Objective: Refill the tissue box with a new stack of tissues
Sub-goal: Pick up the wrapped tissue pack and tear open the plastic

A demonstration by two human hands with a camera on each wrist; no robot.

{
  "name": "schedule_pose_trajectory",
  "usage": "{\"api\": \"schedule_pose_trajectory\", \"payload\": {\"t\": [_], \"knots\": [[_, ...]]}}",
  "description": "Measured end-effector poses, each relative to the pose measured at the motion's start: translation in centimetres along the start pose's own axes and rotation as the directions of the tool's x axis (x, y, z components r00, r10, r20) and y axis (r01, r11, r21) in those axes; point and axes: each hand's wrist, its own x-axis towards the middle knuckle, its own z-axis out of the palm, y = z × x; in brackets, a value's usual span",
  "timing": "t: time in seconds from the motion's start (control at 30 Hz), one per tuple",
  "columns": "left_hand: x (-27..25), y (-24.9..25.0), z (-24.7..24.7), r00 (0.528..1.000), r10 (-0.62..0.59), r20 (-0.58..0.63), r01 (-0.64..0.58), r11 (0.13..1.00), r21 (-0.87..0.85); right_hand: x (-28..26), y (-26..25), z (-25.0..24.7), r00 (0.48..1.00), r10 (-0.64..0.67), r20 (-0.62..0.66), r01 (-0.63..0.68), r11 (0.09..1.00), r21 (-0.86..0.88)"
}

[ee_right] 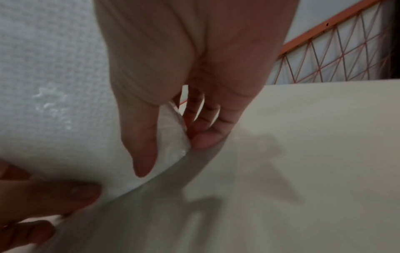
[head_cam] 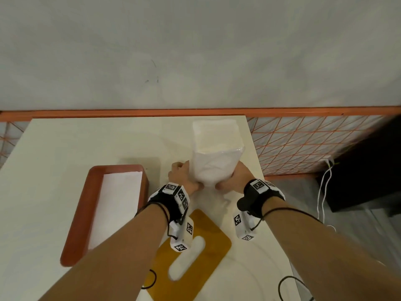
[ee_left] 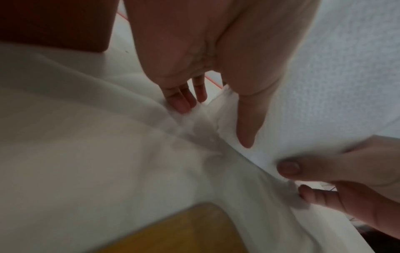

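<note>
your forearms fill the lower head view, each with a black wrist strap carrying white marker blocks. beneath your left forearm lies a yellow lid (head_cam: 208,240) flat on the cream table (head_cam: 65,148), its long slot showing the table through it. just left of it sits the red-brown tissue box (head_cam: 86,205), open on top, with a flat layer of white tissue inside. your left hand (head_cam: 182,177) and right hand (head_cam: 236,177) grip the near end of the wrapped tissue pack (head_cam: 217,153), which lies on the table to the right of the box and runs away from you toward the far right corner. left wrist view: thumb on the pack's near face, fingers (ee_left: 181,101) curled down behind its corner, pinching clear wrapper. right wrist view: thumb pressed on the pack face, fingers (ee_right: 205,135) curled round its edge, film caught between. both thumbs nearly meet at the pack's lower edge. whether the wrapper is torn: cannot tell. behind the table, an orange wire-mesh fence (head_cam: 303,144) and a grey wall. a white cable (head_cam: 323,187) hangs at right.
</note>
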Motion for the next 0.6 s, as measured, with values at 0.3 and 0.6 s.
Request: {"api": "schedule_pose_trajectory", "payload": {"t": [0.3,0.6], "knots": [[-2.1,0.2,-0.6,0.987,0.148,0.057,-0.092,0.826,-0.556,-2.5,-0.6,-0.3,0.997,-0.030,0.069,0.016,0.981,0.195],[-7.1,0.9,-4.4,0.969,0.243,0.047,-0.128,0.655,-0.745,-8.3,-3.7,-1.8,0.979,-0.192,0.065,0.079,0.658,0.749]]}}
